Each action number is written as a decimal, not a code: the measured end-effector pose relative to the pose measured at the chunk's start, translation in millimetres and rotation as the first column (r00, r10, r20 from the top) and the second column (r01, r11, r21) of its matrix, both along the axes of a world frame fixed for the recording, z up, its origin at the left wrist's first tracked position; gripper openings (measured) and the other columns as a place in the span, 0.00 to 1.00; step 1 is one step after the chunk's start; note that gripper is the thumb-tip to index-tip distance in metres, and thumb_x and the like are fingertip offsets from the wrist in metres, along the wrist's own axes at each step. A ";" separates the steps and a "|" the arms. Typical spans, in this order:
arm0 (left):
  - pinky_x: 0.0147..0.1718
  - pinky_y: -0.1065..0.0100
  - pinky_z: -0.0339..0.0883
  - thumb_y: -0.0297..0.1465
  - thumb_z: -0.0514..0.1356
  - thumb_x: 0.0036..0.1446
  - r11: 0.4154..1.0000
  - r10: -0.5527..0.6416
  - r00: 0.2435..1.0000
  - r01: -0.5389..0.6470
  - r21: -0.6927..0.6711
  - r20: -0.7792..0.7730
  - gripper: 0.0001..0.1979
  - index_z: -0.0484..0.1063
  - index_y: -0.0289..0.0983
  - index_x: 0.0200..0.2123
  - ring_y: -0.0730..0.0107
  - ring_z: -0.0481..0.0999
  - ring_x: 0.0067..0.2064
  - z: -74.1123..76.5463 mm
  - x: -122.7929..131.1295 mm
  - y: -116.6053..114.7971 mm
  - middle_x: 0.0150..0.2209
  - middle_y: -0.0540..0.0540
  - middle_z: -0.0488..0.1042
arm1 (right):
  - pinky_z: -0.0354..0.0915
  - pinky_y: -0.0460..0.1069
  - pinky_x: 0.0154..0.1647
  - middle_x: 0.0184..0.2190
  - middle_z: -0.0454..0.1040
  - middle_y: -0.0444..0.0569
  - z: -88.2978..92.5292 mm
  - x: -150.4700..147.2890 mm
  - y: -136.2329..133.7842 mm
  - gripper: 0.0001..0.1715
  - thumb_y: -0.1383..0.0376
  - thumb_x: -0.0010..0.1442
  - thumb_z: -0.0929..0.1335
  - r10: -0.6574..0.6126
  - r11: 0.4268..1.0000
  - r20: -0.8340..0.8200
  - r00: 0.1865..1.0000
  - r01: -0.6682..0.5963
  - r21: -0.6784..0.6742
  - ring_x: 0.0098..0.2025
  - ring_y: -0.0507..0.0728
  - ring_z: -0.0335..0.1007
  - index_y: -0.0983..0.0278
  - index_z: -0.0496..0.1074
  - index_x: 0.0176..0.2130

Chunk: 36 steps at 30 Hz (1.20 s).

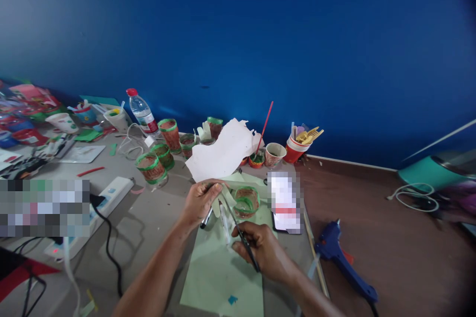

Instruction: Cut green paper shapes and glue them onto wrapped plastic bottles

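My left hand pinches a small pale green paper cut-out between thumb and fingers. Black-handled scissors are in my right hand, seen nearly edge-on, their blades pointing up at the cut-out. How far the blades are apart I cannot tell. Just right of the cut-out stands a brown cup with a green rim. Beneath both hands lies a pale green sheet. A white pen and a dark marker lie close to my left hand, partly hidden.
A phone lies right of the cup. Behind are torn white paper, several painted cups and a water bottle. A blue glue gun is at the table's right edge. A power strip with cords lies left.
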<state>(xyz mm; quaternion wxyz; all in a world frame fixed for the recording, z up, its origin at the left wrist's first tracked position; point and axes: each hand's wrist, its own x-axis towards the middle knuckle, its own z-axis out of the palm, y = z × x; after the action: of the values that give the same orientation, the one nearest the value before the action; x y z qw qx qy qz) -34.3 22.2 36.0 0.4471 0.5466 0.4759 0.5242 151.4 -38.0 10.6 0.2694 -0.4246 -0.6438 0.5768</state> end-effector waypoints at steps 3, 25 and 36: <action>0.26 0.71 0.57 0.44 0.63 0.49 1.000 -0.001 1.000 0.001 0.017 -0.029 0.17 0.80 0.34 0.27 0.70 0.66 0.25 -0.3 -0.2 0.1 0.22 0.47 0.74 | 0.43 0.44 0.19 0.17 0.51 0.35 -1.0 -0.2 -0.2 0.07 0.64 0.54 0.68 -0.004 1.000 0.010 1.000 0.004 0.001 0.20 0.47 0.44 0.67 0.68 0.32; 0.25 0.72 0.59 0.47 0.62 0.51 0.998 0.059 0.998 -0.060 0.022 0.033 0.20 0.74 0.34 0.26 0.73 0.65 0.24 -2.5 -2.4 1.6 0.21 0.50 0.70 | 0.44 0.44 0.21 0.17 0.53 0.35 3.8 0.5 -0.2 0.11 0.63 0.52 0.70 0.006 0.998 -0.019 1.000 -0.007 -0.060 0.21 0.47 0.46 0.67 0.69 0.34; 0.28 0.70 0.65 0.31 0.71 0.41 0.991 0.132 0.770 -0.081 -0.110 0.625 0.14 0.72 0.36 0.31 0.75 0.71 0.25 -6.7 7.2 6.2 0.25 0.52 0.74 | 0.44 0.45 0.21 0.18 0.52 0.35 5.4 -0.9 -0.2 0.16 0.57 0.51 0.70 -0.056 0.993 -0.076 0.996 0.048 -0.104 0.21 0.47 0.46 0.66 0.68 0.34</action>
<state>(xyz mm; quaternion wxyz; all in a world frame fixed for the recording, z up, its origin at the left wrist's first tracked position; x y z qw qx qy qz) -27.1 28.4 29.3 0.5708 0.2943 0.3487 0.6826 150.5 -38.2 16.0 0.2875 -0.4313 -0.5909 0.6182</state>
